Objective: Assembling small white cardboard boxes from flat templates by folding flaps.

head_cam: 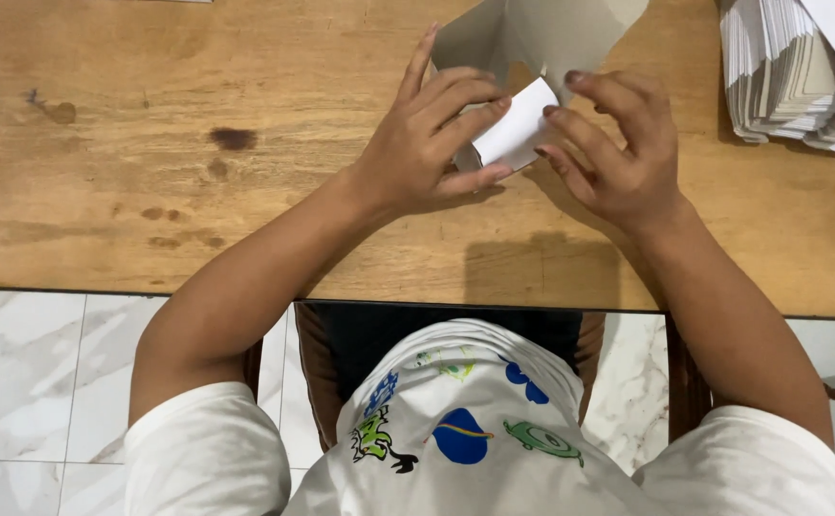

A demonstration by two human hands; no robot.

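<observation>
A flat cardboard box blank [542, 38], grey-beige on the inside with a white flap [518, 129], lies partly folded on the wooden table [150, 143]. My left hand [427, 143] pinches the white flap, thumb under it and fingers over its near-left edge. My right hand [618, 153] has its fingers curled, with the fingertips touching the flap's right edge and the grey panel above. The hands hide part of the blank.
A stack of flat grey and white cardboard blanks [800, 76] sits at the table's far right. The table's near edge runs across the middle of the view, with a white marbled tile floor [25, 382] and a brown chair [312, 363] below it.
</observation>
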